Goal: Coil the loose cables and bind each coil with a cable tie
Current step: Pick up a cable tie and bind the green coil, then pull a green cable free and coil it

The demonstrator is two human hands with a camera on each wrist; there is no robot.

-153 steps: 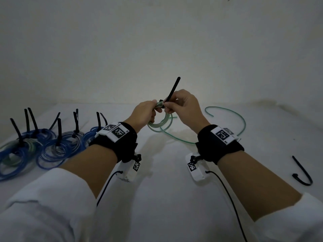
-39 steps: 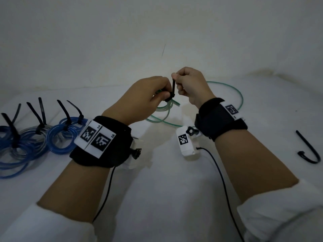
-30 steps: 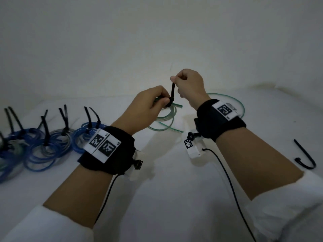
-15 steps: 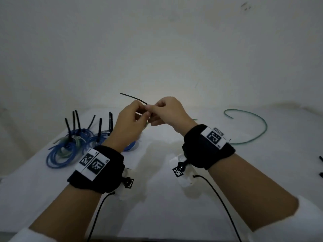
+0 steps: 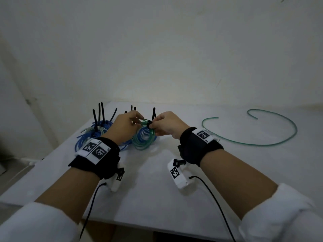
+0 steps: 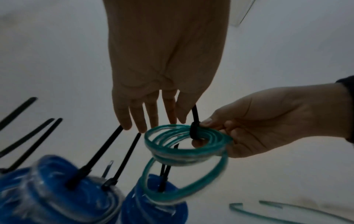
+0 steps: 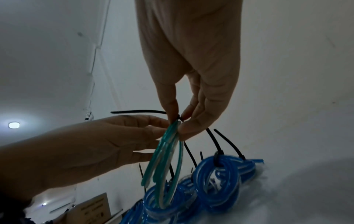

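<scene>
The right hand (image 5: pixel 167 125) pinches the green coil (image 5: pixel 143 138) between thumb and curled fingers, right at the black cable tie (image 6: pixel 194 128) cinched round its strands. The tie's free tail sticks up past the fingertips. The coil hangs from that pinch, tilted on edge, its lower loops sagging down to the pile of blue coils (image 7: pixel 216 184); in the left wrist view the lowest green loop lies against the nearest blue coil.

The left hand (image 5: pixel 125 127) is on the far side of the green coil from the right hand. Its fingers (image 6: pixel 138 115) are straight and loosely spread, tips just above the coil's rim. Whether they touch the rim cannot be told; they hold nothing.

The blue coils lie on the white table (image 5: pixel 157 198) directly beneath and to the left of the green coil, each bound with a black tie whose tail (image 5: pixel 99 113) stands upright. They touch one another in a tight cluster.

Well to the right of the green coil, a loose green cable (image 5: pixel 272 142) lies uncoiled on the table in one broad open curve, both ends free.

There is no container on the table. A cardboard box (image 7: pixel 91 210) shows in the right wrist view, low and to the left of the green coil, beyond the table; its contents are not visible.
</scene>
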